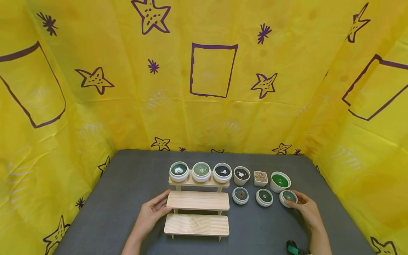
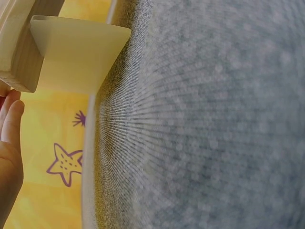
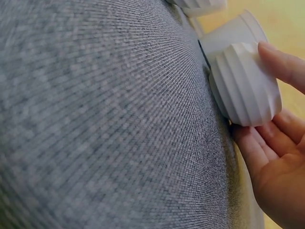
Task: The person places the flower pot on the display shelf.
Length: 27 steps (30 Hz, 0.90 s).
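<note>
A three-step wooden display stand (image 1: 197,200) is on the dark cloth. My left hand (image 1: 149,213) holds the left end of its middle step, thumb at the front edge and fingers at the back. In the left wrist view, fingertips (image 2: 15,112) meet the underside of a wooden step. On the right, my right hand (image 1: 307,209) grips a small white ribbed pot (image 3: 245,86) with a green top, thumb on one side and fingers on the other. This pot stands just in front of a larger white cup (image 1: 280,181) with a bright green filling.
Three white pots, including a speckled green one (image 1: 202,171), stand on the top step. Right of the stand are a tapered cup (image 1: 241,175), a square pot (image 1: 260,178) and two low pots, one brown-centred (image 1: 240,195). A black-and-green strap (image 1: 292,248) shows near the right wrist.
</note>
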Tool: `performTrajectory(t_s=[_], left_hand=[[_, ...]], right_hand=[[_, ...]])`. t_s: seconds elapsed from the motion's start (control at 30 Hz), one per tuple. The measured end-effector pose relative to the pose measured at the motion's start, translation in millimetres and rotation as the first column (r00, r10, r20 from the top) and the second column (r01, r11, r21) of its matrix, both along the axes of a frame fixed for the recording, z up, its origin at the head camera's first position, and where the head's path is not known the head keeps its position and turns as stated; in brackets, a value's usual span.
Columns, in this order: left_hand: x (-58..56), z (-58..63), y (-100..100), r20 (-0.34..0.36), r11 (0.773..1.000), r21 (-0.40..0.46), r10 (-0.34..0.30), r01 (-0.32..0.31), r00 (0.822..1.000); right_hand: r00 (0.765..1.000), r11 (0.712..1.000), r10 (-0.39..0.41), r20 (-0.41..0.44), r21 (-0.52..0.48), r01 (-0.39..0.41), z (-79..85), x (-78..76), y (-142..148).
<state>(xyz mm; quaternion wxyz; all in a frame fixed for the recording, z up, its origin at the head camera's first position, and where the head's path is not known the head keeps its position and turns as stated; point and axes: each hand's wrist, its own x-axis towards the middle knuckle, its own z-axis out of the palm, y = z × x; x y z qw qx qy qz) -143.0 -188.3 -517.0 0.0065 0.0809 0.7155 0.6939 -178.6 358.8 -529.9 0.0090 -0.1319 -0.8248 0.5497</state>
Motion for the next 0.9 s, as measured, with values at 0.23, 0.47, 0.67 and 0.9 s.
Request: performTrajectory(t_s=[0.23, 0.47, 0.67, 0.9], left_hand=[[0.5, 0.4, 0.0, -0.005, 1.0, -0.005, 0.001, -0.001, 1.0], [0.1, 0.9, 0.2, -0.004, 1.0, -0.004, 0.004, -0.004, 1.0], [-0.7, 0.9, -0.7, -0.014, 1.0, 0.004, -0.014, 0.014, 1.0], [-0.4, 0.8, -1.0, 0.015, 1.0, 0.002, -0.01, 0.01, 1.0]], right_hand=[[1.0, 1.0, -0.007, 0.012, 0.028, 0.006, -2.1, -0.5, 0.9], [1.0, 0.999, -0.022, 0.015, 0.038, 0.022, -2.3, -0.4, 0.6], [0.996, 0.996, -0.082, -0.028, 0.023, 0.082, 0.8, 0.8, -1.8], [0.994, 0.994, -0.105, -0.042, 0.035, 0.106, 8.2, 4.9, 0.1]])
